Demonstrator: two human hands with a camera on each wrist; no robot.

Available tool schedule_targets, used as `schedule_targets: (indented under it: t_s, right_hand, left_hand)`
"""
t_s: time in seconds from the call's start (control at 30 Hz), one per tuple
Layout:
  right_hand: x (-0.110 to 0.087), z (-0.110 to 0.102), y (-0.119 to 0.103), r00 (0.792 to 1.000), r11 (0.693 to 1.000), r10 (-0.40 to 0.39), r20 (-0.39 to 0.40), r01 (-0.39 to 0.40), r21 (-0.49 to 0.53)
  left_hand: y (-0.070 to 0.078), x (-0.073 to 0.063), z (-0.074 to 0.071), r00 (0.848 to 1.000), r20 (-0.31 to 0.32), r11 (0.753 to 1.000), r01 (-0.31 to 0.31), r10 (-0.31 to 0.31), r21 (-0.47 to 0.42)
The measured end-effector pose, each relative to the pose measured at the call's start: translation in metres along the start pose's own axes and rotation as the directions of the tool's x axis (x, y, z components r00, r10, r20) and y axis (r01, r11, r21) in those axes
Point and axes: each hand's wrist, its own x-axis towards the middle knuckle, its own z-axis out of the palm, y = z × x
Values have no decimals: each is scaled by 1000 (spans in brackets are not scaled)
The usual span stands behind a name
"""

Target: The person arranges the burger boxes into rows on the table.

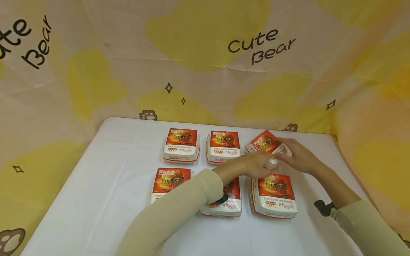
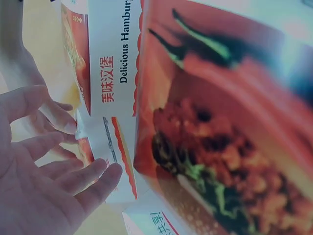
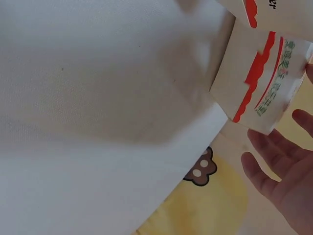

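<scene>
A hamburger box (image 1: 265, 139) with a red burger picture sits turned askew at the back right of the table. Its white end (image 1: 274, 158) shows between the two hands. My right hand (image 1: 299, 156) holds it from the right, thumb on the near side and fingers on the far side. In the right wrist view the fingertips lie along the white side of a box (image 3: 274, 83) printed with a red wavy band. From the left, my left hand (image 1: 256, 165) reaches to the same box with fingers extended and spread, covering part of it.
Two hamburger boxes, the back left one (image 1: 180, 144) and the back middle one (image 1: 224, 144), share the far row. Nearer stand a left box (image 1: 169, 179), a middle box (image 1: 224, 209) partly under the left sleeve, and a right box (image 1: 275, 195). A patterned cloth (image 1: 198, 81) hangs behind the white table (image 1: 105, 185).
</scene>
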Motion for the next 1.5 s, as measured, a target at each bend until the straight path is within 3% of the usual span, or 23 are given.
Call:
schedule_targets:
  t_s: [0.13, 0.27, 0.63, 0.93, 1.5]
  right_hand:
    - [0, 0, -4, 999, 998, 52, 10, -52, -22]
    - [-1, 0, -5, 999, 999, 41, 15, -40, -35]
    - [-1, 3, -2, 998, 997, 61, 20, -61, -40]
    - [-1, 4, 0, 998, 998, 61, 24, -60, -24]
    - [0, 2, 4, 998, 998, 52, 31, -52, -19]
  left_hand:
    - [0, 0, 0, 999, 38, 999, 17, -18, 36]
    - [-1, -1, 0, 997, 53, 998, 49, -52, 42]
    - [-4, 1, 1, 997, 20, 996, 79, -80, 48]
    - [-4, 0, 2, 994, 30, 994, 106, -106, 26]
    - [-5, -3, -7, 996, 42, 997, 79, -78, -5]
